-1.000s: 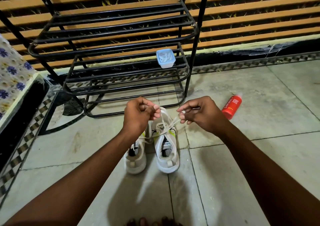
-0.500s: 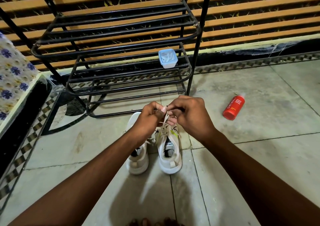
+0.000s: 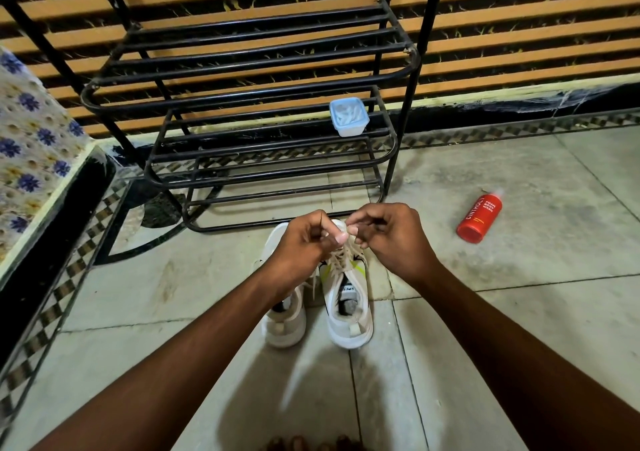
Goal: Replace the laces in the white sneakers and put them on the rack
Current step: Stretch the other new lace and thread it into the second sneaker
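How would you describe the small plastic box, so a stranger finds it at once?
Start at the black metal shoe rack against the slatted wall. On its middle shelf, near the right end, sits the small plastic box. It is pale blue and translucent with a lid, and is the only thing on the rack.

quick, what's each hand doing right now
Left hand: fingers pinching the lace.
Right hand: fingers pinching the same lace.
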